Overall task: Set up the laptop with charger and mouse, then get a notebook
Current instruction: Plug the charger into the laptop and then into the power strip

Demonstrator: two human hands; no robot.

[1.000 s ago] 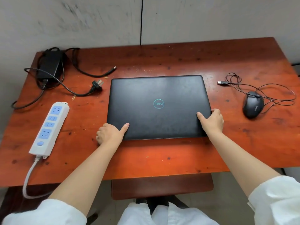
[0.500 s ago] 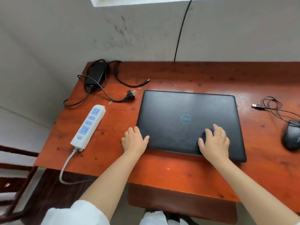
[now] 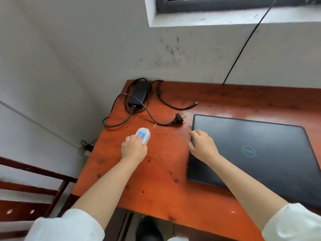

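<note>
Red wooden desk | closed black laptop | right hand on lid

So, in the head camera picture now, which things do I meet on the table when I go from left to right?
left hand on the power strip → wall plug of the charger cable → right hand at the laptop's left edge → closed laptop

Red-brown table, black gear, one white-and-blue strip

The table is reddish-brown with dark knots; the laptop matt black with a teal ring logo; the charger black; the power strip white, blue-faced sockets; sleeves white.
</note>
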